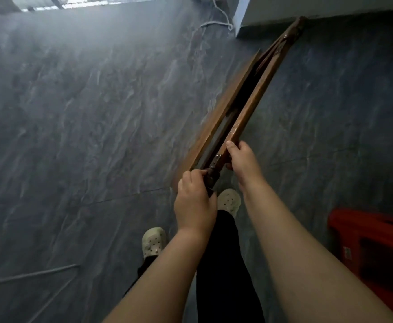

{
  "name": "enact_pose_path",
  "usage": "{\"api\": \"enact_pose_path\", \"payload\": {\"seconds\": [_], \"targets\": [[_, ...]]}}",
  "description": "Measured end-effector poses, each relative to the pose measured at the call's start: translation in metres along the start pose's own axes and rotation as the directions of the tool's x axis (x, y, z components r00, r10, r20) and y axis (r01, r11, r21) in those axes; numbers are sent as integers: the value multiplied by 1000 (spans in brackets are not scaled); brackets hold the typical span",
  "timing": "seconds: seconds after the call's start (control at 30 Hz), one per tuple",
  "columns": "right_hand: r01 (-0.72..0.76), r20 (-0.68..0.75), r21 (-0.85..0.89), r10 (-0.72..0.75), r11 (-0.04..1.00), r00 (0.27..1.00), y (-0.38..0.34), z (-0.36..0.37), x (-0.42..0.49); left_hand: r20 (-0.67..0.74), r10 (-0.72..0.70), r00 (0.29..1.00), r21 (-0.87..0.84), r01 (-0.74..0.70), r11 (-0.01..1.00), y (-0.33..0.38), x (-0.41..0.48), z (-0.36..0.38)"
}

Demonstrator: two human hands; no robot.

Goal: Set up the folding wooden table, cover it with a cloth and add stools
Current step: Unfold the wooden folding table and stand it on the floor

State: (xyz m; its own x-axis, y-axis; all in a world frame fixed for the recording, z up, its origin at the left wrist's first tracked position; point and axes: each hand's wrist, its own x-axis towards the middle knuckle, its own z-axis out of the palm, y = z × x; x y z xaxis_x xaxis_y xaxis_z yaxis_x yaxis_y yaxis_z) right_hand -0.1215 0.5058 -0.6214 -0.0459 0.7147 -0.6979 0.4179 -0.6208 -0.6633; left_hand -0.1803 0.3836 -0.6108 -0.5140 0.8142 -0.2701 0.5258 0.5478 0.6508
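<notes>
The folding wooden table [218, 113] stands on edge, still folded, running from near my feet up toward a white wall corner at the upper right. Its brown top panel faces left and a wooden leg frame lies along its right side, slightly parted from it. My left hand [194, 201] grips the near end of the frame by a metal hinge bracket. My right hand [243, 159] is closed around the right wooden rail just above that. A red plastic stool [375, 248] sits at the right edge. No cloth is in view.
Dark grey marbled floor tiles [85, 136] stretch to the left. A white cord [214, 22] lies on the floor near the white wall base [307, 17] at the top. My two feet in pale perforated shoes [153, 241] stand just behind the table's near end.
</notes>
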Motion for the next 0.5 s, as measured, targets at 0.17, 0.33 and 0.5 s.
{"api": "enact_pose_path", "payload": {"seconds": [0.17, 0.33, 0.5], "targets": [[40, 35, -33, -39, 999, 999, 58, 24, -60, -35, -40, 999, 2, 41, 999, -42, -79, -10], [78, 120, -109, -65, 991, 991, 116, 22, -117, -83, -136, 987, -7, 136, 991, -62, -168, 2], [105, 212, -180, -65, 978, 975, 172, 10, -180, -133, -280, 951, -50, 276, 960, -70, -259, 26]]}}
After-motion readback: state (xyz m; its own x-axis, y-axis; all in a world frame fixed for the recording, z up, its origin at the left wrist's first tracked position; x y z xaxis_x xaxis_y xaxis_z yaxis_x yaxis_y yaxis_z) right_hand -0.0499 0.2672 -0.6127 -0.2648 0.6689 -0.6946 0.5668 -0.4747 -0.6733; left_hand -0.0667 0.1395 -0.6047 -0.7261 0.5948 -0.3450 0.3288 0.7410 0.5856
